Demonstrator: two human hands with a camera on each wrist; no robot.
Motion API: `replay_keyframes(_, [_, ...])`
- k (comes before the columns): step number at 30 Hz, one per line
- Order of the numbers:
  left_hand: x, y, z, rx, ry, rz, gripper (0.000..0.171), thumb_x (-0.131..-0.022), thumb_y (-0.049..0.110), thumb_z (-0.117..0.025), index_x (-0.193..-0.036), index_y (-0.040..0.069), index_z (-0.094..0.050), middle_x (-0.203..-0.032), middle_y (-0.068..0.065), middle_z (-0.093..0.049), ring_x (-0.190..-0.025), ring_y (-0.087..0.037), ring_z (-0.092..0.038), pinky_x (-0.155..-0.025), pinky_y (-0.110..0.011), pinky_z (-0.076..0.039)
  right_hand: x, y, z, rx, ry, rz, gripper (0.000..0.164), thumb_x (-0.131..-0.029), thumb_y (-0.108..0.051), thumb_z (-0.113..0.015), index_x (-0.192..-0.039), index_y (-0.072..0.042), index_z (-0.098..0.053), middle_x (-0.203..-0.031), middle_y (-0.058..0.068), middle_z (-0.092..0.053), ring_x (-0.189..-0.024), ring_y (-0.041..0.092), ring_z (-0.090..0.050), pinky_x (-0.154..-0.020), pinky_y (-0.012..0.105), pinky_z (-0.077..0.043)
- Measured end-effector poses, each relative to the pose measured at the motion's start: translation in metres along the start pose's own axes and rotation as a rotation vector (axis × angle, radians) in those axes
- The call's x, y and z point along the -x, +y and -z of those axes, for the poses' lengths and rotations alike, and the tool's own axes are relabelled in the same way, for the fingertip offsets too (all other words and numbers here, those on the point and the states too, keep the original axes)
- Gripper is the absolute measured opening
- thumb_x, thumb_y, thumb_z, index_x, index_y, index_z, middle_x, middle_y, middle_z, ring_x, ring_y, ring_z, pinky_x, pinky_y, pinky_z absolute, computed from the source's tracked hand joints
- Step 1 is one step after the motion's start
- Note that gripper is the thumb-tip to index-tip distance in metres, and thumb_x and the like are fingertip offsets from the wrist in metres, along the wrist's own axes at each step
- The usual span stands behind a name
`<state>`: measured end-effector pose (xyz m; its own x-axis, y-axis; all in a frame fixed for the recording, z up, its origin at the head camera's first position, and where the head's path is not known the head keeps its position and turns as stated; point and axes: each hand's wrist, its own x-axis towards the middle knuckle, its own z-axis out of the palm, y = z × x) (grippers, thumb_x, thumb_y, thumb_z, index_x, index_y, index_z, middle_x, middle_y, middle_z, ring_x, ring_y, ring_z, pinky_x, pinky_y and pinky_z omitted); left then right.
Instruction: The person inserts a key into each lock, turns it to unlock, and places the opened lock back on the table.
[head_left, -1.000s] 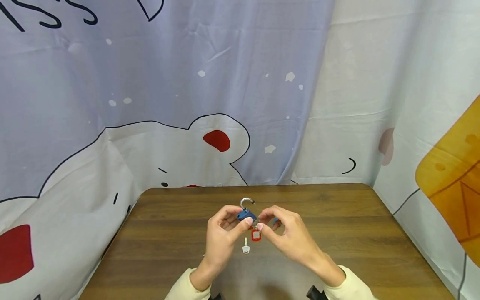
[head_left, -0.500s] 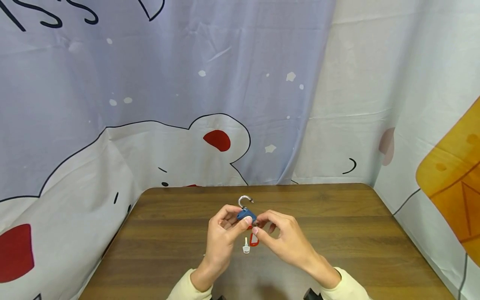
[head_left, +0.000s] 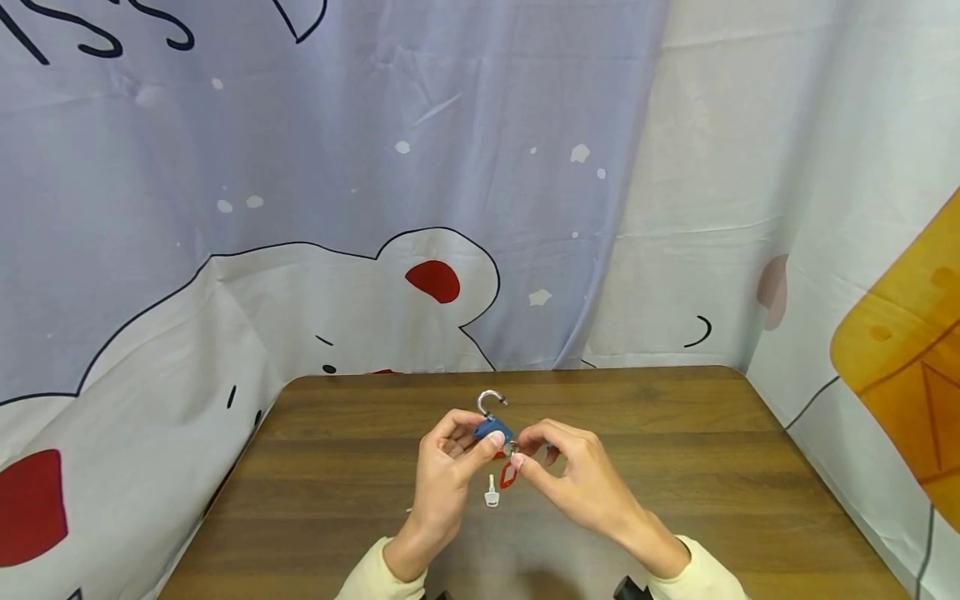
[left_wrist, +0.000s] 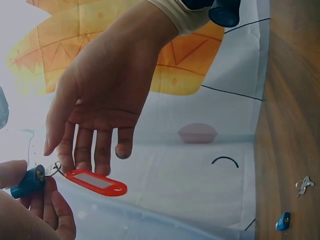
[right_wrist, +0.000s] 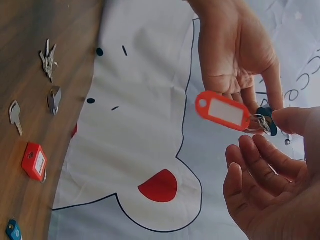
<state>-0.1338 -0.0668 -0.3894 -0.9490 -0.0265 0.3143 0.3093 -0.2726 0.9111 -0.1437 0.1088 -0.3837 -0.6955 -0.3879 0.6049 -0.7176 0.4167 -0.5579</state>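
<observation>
In the head view my left hand (head_left: 442,475) grips a blue padlock (head_left: 491,428) between thumb and fingers, its silver shackle (head_left: 491,400) swung open and pointing up. My right hand (head_left: 581,475) has thumb and index tips at the key (left_wrist: 51,169) in the bottom of the lock, seen in the left wrist view. Its other fingers are loosely extended. From the key's ring hangs a red key tag (right_wrist: 222,110) with a white label. The key's blade is hidden in the lock.
On the wooden table (head_left: 360,417) lies a silver key (head_left: 492,492). The right wrist view shows a bunch of keys (right_wrist: 48,60), a grey padlock (right_wrist: 55,100), a red padlock (right_wrist: 35,161) and a small blue lock (right_wrist: 13,230). Printed curtains hang behind.
The red tag has turned from face-on to a slant and swung slightly. My right fingertips have shifted a little at the key. The left hand and padlock stay nearly still.
</observation>
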Motion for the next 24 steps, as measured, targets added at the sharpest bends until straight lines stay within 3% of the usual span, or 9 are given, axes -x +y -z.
replay_keyframes(9, [-0.008, -0.011, -0.005, -0.032, 0.014, 0.069, 0.031, -0.076, 0.008, -0.074, -0.1, -0.002, -0.056, -0.089, -0.001, -0.065, -0.08, -0.011, -0.064, -0.071, -0.024, -0.054, -0.002, 0.001, 0.018, 0.035, 0.02, 0.053, 0.008, -0.087, -0.023, -0.065, -0.094, -0.021, -0.064, -0.086, -0.011, -0.065, -0.075, 0.0, -0.055, -0.065, 0.019, -0.048])
replay_keyframes(18, [-0.022, -0.028, -0.017, -0.068, -0.001, 0.126, 0.031, -0.077, 0.015, -0.075, -0.099, 0.001, -0.058, -0.089, 0.001, -0.065, -0.076, -0.007, -0.063, -0.059, -0.019, -0.045, 0.002, 0.002, 0.038, 0.122, 0.048, 0.054, 0.023, -0.085, -0.02, -0.067, -0.106, -0.022, -0.06, -0.091, -0.012, -0.064, -0.083, 0.001, -0.058, -0.068, 0.018, -0.048])
replay_keyframes(24, [-0.037, -0.043, -0.033, -0.027, 0.016, 0.137, 0.032, -0.075, 0.013, -0.077, -0.098, -0.001, -0.059, -0.085, 0.002, -0.066, -0.077, -0.009, -0.065, -0.07, -0.022, -0.053, 0.007, 0.007, 0.048, 0.202, 0.086, 0.125, 0.029, -0.082, -0.017, -0.068, -0.108, -0.022, -0.059, -0.092, -0.015, -0.061, -0.084, 0.0, -0.058, -0.069, 0.011, -0.045])
